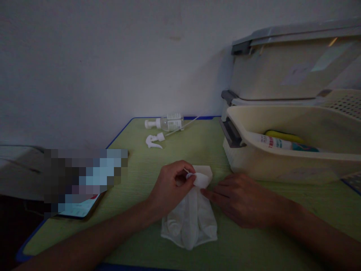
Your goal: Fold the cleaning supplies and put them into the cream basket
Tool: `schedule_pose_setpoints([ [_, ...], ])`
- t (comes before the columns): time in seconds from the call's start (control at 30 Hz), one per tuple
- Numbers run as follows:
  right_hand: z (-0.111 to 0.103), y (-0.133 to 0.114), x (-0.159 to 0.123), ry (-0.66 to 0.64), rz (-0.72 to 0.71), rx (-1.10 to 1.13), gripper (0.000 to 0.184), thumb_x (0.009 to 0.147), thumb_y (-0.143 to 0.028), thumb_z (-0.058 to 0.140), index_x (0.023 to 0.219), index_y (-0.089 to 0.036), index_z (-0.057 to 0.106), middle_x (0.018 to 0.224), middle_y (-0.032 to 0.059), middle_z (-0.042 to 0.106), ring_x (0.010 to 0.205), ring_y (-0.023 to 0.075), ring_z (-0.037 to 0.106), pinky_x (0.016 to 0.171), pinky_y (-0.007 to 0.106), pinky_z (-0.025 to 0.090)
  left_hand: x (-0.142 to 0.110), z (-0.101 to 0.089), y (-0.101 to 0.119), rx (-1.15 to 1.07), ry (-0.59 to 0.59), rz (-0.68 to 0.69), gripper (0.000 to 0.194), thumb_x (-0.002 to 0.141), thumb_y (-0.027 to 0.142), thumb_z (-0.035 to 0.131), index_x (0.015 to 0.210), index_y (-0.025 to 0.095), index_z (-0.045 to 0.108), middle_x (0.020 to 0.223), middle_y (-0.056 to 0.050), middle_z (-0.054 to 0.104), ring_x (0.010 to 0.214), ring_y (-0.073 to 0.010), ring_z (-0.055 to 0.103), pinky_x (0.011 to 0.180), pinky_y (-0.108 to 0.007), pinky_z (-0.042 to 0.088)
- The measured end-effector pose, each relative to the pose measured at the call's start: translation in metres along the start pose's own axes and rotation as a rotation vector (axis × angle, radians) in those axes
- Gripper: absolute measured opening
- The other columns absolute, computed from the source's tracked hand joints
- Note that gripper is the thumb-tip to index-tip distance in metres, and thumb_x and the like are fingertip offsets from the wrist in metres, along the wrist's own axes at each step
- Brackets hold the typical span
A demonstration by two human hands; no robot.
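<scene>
The white cloth [190, 222] lies on the green desk [135, 169], its far end folded up. The left hand [173, 182] has thumb and finger clamped on that end. The right hand [241, 199] reaches the cloth's right side; whether its fingers grip, I cannot tell. A bottle [170, 122] lies beyond.

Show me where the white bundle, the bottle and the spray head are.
White bundle [190, 218]: head view, on its middle strip.
Bottle [173, 122]: head view, on its label.
Spray head [153, 138]: head view, on its body.
</scene>
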State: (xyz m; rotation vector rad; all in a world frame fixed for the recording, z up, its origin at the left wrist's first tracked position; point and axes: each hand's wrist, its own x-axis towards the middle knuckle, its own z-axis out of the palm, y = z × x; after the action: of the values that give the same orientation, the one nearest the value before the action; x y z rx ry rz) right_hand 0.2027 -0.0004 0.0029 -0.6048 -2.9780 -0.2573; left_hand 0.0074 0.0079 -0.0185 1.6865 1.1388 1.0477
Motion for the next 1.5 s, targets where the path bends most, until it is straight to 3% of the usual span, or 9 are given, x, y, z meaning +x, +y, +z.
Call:
schedule_pose_setpoints([
  [0.13, 0.0, 0.0, 0.0, -0.034, 0.004, 0.043, 0.026, 0.083, -0.014, 0.044, 0.103, -0.013, 0.06, 0.069, 0.0021, 0.067, 0.053, 0.0155, 0.057, 0.048, 0.031, 0.029, -0.001, 0.0, -0.001, 0.091, 0.019, 0.05, 0.003, 0.07, 0.017, 0.053, 0.073, 0.016, 0.054, 0.062, 0.002, 0.056, 0.056, -0.0097, 0.054, 0.052, -0.02, 0.043],
  [0.33, 0.001, -0.002, 0.001, 0.043, 0.026, 0.101, 0.02, 0.084, -0.013, 0.041, 0.09, -0.015, 0.06, 0.064, 0.0026, 0.064, 0.053, 0.0149, 0.054, 0.048, 0.03, 0.029, -0.002, 0.0, -0.005, 0.036, 0.012, 0.052, 0.019, 0.07, 0.013, 0.055, 0.088, 0.018, 0.051, 0.072, 0.002, 0.061, 0.062, -0.0097, 0.058, 0.056, -0.02, 0.046],
  [0.43, 0.003, -0.004, 0.003, 0.195, 0.166, 0.188, 0.019, 0.081, -0.01, 0.038, 0.086, -0.015, 0.055, 0.065, 0.0037, 0.06, 0.055, 0.0146, 0.052, 0.05, 0.028, 0.033, -0.001, 0.001, -0.004, 0.051, -0.012, 0.045, 0.021, 0.071, 0.013, 0.053, 0.091, 0.017, 0.054, 0.071, 0.002, 0.061, 0.062, -0.01, 0.058, 0.056, -0.02, 0.046],
  [0.57, 0.007, -0.006, 0.007, 0.346, 0.415, 0.428, 0.024, 0.075, -0.005, 0.039, 0.095, -0.016, 0.046, 0.083, 0.007, 0.058, 0.068, 0.0149, 0.054, 0.055, 0.025, 0.039, -0.001, 0.0, -0.002, 0.111, -0.026, 0.077, 0.023, 0.071, 0.011, 0.05, 0.091, 0.016, 0.06, 0.072, 0.0, 0.063, 0.061, -0.0104, 0.058, 0.056, -0.02, 0.046],
  [0.73, 0.013, -0.002, 0.01, 0.321, 0.525, 0.657, 0.032, 0.068, -0.001, 0.042, 0.095, -0.018, 0.043, 0.078, 0.0014, 0.055, 0.06, 0.012, 0.05, 0.052, 0.023, 0.036, -0.001, -0.002, 0.0, 0.187, -0.039, 0.153, 0.02, 0.07, 0.007, 0.047, 0.079, 0.015, 0.063, 0.071, -0.001, 0.063, 0.06, -0.0101, 0.056, 0.053, -0.019, 0.043],
  [0.9, 0.012, 0.0, 0.013, 0.32, 0.563, 0.769, 0.012, 0.078, -0.01, 0.043, 0.086, -0.02, 0.046, 0.066, -0.0034, 0.05, 0.053, 0.01, 0.045, 0.051, 0.023, 0.035, -0.001, -0.002, 0.002, 0.21, -0.056, 0.207, 0.018, 0.071, 0.005, 0.046, 0.076, 0.014, 0.062, 0.07, -0.001, 0.06, 0.062, -0.0104, 0.056, 0.055, -0.02, 0.042],
  [1.13, 0.014, -0.001, 0.018, 0.291, 0.666, 0.737, 0.007, 0.078, -0.013, 0.049, 0.081, -0.019, 0.047, 0.058, -0.0054, 0.047, 0.049, 0.0098, 0.044, 0.049, 0.022, 0.034, -0.002, -0.003, 0.001, 0.251, -0.052, 0.287, 0.019, 0.075, 0.006, 0.046, 0.078, 0.013, 0.063, 0.077, -0.004, 0.06, 0.07, -0.0123, 0.058, 0.064, -0.023, 0.045],
  [1.5, 0.021, -0.002, 0.018, 0.23, 0.607, 0.562, 0.009, 0.079, -0.01, 0.049, 0.083, -0.018, 0.049, 0.066, -0.0015, 0.054, 0.056, 0.0111, 0.049, 0.052, 0.023, 0.036, -0.002, -0.002, 0.0, 0.291, -0.068, 0.265, 0.024, 0.072, 0.005, 0.046, 0.071, 0.017, 0.066, 0.077, -0.003, 0.06, 0.07, -0.0128, 0.058, 0.064, -0.024, 0.047],
])
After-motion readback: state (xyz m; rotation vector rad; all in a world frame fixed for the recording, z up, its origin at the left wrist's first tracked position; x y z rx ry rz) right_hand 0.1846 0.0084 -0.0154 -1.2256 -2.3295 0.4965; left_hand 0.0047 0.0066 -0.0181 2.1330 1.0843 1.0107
